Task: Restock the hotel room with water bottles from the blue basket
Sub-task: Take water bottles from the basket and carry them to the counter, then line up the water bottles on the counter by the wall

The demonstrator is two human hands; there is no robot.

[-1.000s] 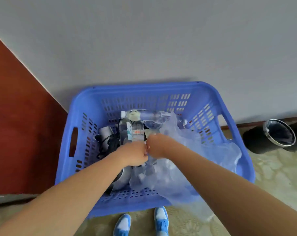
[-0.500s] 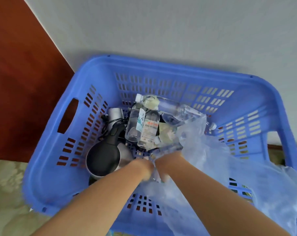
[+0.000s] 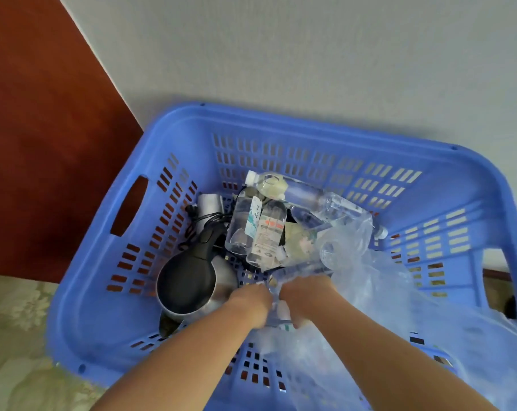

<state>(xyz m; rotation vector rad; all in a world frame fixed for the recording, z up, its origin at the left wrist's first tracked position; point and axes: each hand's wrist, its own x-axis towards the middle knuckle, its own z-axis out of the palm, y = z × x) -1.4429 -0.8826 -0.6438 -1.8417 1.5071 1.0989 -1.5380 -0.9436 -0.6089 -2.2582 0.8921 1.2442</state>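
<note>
A blue slotted basket (image 3: 109, 295) stands on the floor against a grey wall. Several clear water bottles (image 3: 267, 232) lie in its middle, one with a white cap along the back. A loose clear plastic wrap (image 3: 381, 295) spills over the basket's right side. My left hand (image 3: 249, 304) and my right hand (image 3: 306, 295) are side by side deep in the basket, both curled around the wrap's edge where small bottles show through. The fingertips are hidden below the wrists.
A steel electric kettle with a black lid (image 3: 189, 280) and its cord sit in the basket's left half. A dark red wooden panel (image 3: 44, 143) rises at left. Patterned carpet (image 3: 11, 336) covers the floor.
The view has closed in on the basket and shifted left. Both hands have pushed deeper down into the wrap near the basket's front.
</note>
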